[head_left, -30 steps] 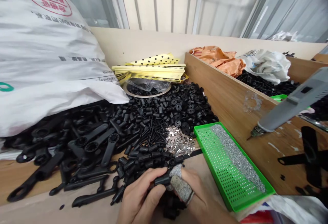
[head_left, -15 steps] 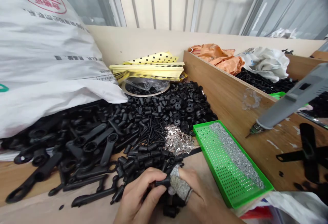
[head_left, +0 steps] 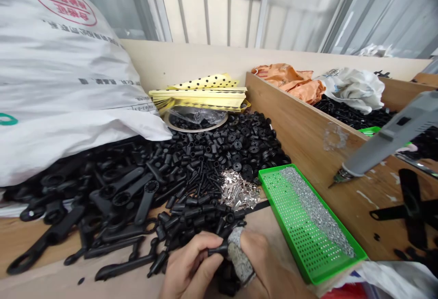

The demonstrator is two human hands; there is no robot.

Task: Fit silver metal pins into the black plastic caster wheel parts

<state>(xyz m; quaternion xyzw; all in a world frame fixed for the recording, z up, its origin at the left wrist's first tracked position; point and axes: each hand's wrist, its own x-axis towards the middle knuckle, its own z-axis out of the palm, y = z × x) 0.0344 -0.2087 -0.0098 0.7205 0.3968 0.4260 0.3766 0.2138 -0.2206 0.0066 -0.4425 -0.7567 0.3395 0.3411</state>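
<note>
At the bottom centre my left hand (head_left: 191, 267) and my right hand (head_left: 263, 267) meet over a small black plastic part (head_left: 219, 249). Both pinch it, fingers curled. The right index finger wears a grey knitted finger cot (head_left: 239, 253). Just beyond the hands lies a heap of black plastic tubes and pins (head_left: 195, 189), with long black lever-shaped handles (head_left: 112, 207) to its left. A small pile of shiny metal clips (head_left: 239, 191) lies beside a green perforated tray (head_left: 273, 189) that carries a band of small silvery screws (head_left: 315, 207).
A big white printed sack (head_left: 61, 84) fills the left. Yellow dotted folded paper (head_left: 205, 91) and a round metal dish (head_left: 195, 118) sit at the back. A wooden divider (head_left: 308, 134) bounds the right; a grey electric screwdriver (head_left: 386, 139) hangs over it. Beyond it lie more black parts and crumpled bags.
Both hands have stayed together on the black part, shifting slightly lower and to the right in view. The camera has tilted a little; nothing else has moved.
</note>
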